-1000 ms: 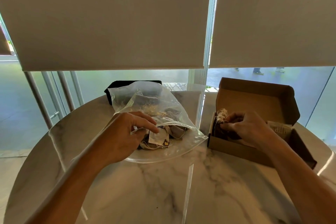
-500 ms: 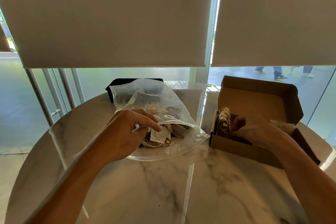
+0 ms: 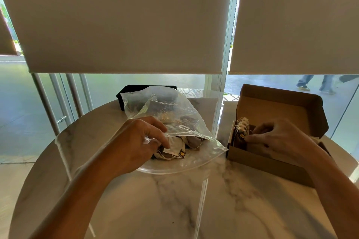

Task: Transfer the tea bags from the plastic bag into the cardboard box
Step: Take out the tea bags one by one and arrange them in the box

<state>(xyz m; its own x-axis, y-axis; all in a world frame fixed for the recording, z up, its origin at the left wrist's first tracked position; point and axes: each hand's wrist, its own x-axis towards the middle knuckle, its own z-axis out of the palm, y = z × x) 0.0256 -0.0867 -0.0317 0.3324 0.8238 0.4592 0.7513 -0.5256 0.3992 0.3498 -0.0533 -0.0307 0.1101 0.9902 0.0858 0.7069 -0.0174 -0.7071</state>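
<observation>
On the surface (image 3: pixel 174 205) the plastic bag (image 3: pixel 174 114) lies in the middle and the cardboard box (image 3: pixel 272 161) sits to its right, just beside the bag's open end. Tea bags (image 3: pixel 174 151) lie inside the plastic bag near its mouth, where the left hand (image 3: pixel 136 143) rests, and more tea bags stand in a row (image 3: pixel 241 132) at the left end of the box, with the right hand (image 3: pixel 279 137) inside the box touching them. A case (image 3: pixel 132 93) lies behind the plastic bag at the far edge.

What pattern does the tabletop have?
White marble with grey veining on the tabletop, clearest in the head view.
</observation>
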